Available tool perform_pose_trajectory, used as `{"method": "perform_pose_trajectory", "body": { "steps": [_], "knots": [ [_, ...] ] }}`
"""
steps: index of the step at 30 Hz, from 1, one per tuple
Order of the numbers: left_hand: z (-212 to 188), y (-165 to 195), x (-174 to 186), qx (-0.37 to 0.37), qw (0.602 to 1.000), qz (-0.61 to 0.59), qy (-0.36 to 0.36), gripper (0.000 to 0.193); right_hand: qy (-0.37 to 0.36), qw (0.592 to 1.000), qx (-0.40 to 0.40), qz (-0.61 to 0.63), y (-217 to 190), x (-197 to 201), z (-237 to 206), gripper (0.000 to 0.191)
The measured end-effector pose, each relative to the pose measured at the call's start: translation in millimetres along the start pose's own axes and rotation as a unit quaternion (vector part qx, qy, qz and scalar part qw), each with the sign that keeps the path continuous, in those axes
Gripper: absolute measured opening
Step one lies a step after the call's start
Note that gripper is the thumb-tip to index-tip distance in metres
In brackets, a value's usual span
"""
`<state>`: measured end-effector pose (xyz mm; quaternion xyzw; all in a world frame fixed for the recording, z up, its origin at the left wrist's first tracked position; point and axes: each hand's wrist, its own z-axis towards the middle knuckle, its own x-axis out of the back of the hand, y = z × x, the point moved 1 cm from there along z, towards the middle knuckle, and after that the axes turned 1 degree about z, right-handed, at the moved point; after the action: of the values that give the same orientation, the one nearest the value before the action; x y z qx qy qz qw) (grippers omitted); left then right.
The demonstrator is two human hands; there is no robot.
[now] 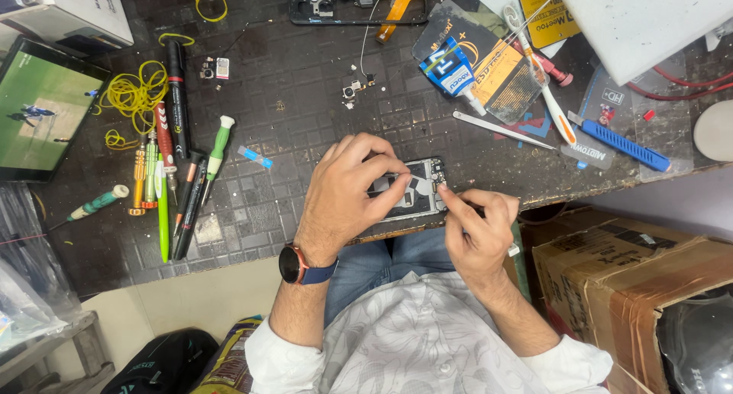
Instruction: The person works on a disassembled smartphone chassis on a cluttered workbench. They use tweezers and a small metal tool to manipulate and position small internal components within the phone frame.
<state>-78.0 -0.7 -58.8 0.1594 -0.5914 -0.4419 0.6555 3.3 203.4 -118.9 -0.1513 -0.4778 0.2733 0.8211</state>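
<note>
At bench (290, 96) front edge, opened smartphone (412, 192) is lying back-cover-off, internals up, directly over the person's lap. Left hand (347, 192) is resting on the phone's left half, fingers curled down, thumb and forefinger pinching close together at a spot on the board; whether anything is between them, cannot tell. Right hand (477, 230) is sitting at the phone's right edge, mostly closed, forefinger extended and touching the upper right corner of the phone; cannot tell if it is holding a small tool. A smartwatch (294, 266) is showing on the left wrist. Left of the hands, a row of screwdrivers and pens (172, 184) is lying near a tangle of yellow rubber bands (136, 95). Further left, a tablet (42, 111) is playing a field sport. Up right, a glue tube (458, 77) is lying on a sachet, near metal tweezers (500, 130), a toothbrush (538, 73) and a blue pry tool (622, 144). A cardboard box (611, 279) is standing below the bench at right.
</note>
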Motion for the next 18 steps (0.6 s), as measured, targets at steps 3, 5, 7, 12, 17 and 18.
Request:
{"method": "perform_pose_trajectory", "body": {
  "steps": [3, 5, 7, 12, 17, 18],
  "knots": [
    [-1.1, -0.1, 0.0, -0.001, 1.000, 0.000, 0.001, 0.009, 0.000, 1.000, 0.005, -0.008, 0.6, -1.5, -1.3, 0.038],
    [-1.2, -0.2, -0.3, -0.002, 1.000, 0.001, 0.002, 0.009, -0.001, 1.000, 0.003, -0.010, 0.8, -1.7, -1.7, 0.038],
    [-0.8, -0.6, -0.5, -0.005, 1.000, 0.002, 0.004, 0.009, -0.002, 1.000, 0.002, -0.010, 0.5, -1.8, -1.7, 0.039],
    [-1.3, -1.1, -0.1, -0.001, 1.000, 0.000, -0.001, 0.009, -0.006, 1.000, 0.009, -0.023, -3.0, -1.8, -0.6, 0.041],
    [-1.7, -0.9, 0.5, -0.003, 1.000, 0.002, 0.001, 0.010, -0.023, 0.999, 0.016, -0.039, -6.8, 0.3, 1.2, 0.044],
    [-1.6, -1.0, 0.7, -0.004, 1.000, 0.001, 0.002, 0.010, -0.028, 0.999, 0.011, -0.039, -7.3, 1.7, 0.8, 0.045]
  ]
}}
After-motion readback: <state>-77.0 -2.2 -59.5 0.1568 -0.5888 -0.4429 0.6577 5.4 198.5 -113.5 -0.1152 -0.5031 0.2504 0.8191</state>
